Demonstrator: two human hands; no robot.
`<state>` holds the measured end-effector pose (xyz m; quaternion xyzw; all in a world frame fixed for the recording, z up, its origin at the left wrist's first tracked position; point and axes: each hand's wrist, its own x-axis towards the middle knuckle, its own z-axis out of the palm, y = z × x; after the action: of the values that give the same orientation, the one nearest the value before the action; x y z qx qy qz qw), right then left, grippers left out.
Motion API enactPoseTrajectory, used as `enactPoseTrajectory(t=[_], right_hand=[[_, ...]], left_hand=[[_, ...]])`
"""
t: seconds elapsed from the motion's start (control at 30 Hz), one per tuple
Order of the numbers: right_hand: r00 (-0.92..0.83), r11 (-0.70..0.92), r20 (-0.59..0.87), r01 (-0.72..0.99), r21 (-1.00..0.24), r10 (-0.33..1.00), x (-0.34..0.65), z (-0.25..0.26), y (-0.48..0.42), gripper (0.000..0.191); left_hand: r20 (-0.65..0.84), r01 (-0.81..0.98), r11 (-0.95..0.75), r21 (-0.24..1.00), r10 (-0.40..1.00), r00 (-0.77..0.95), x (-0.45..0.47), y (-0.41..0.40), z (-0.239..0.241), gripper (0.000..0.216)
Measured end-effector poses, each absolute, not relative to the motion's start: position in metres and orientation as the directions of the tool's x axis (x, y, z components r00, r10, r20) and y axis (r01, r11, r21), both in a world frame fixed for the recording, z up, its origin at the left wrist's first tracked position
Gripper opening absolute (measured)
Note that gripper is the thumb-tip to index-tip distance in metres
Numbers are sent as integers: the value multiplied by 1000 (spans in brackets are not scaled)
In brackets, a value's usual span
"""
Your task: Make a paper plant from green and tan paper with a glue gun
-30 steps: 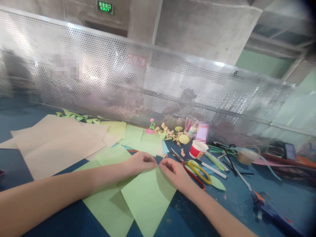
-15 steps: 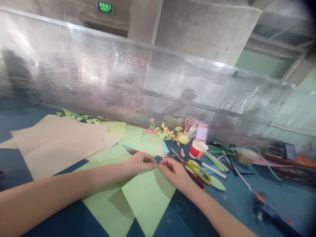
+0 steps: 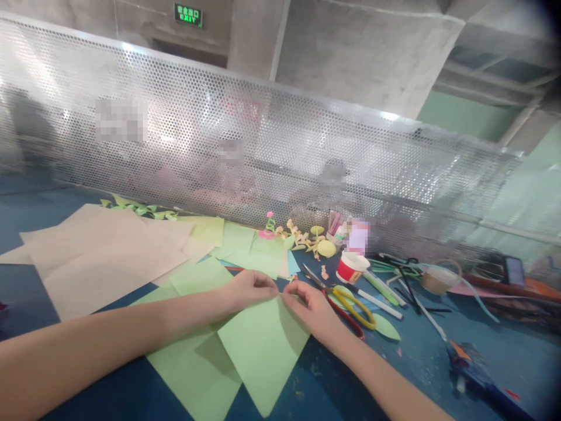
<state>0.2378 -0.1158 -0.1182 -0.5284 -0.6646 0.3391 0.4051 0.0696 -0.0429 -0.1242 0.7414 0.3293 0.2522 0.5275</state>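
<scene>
A light green sheet of paper [image 3: 265,351] hangs at a slant between my two hands, its lower corner pointing toward me. My left hand [image 3: 249,289] pinches it near the top corner, fingertips pressed together. Close beside, my right hand [image 3: 307,301] pinches the same corner from the other side. Beneath lie more green sheets [image 3: 197,374], partly covered by my left forearm. Just right of my right hand rest scissors [image 3: 355,307] with yellow and red handles, blades apart. A cut green leaf shape [image 3: 386,326] lies by the handles.
Large beige sheets [image 3: 109,251] spread at the left. A red and white paper cup [image 3: 352,267] stands beyond the scissors. A blue glue gun [image 3: 482,374] lies at the right front. Behind the table [image 3: 421,374] runs a perforated metal screen [image 3: 184,128], with people seen through it.
The held green sheet has lifted and bent slightly, its lower corner a little higher. Both hands stay nearly in place.
</scene>
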Motion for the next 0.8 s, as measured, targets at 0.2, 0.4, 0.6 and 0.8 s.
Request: enactPoseTrajectory(t=[0.2, 0.4, 0.6, 0.8], right_hand=[[-134, 248, 209, 445, -861, 969, 238, -117, -116, 15], [-150, 293, 253, 437, -850, 956, 238, -118, -116, 16], [-121, 268, 240, 460, -846, 963, 240, -121, -113, 20], [-61, 166, 156, 473, -865, 986, 242, -126, -112, 29]], left_hand=[[38, 199, -221, 955, 756, 654, 69, -42, -127, 27], [-10, 202, -172, 964, 739, 674, 65, -42, -125, 37], [19, 209, -219, 953, 733, 680, 65, -43, -125, 33], [32, 217, -230, 949, 754, 656, 67, -40, -131, 36]])
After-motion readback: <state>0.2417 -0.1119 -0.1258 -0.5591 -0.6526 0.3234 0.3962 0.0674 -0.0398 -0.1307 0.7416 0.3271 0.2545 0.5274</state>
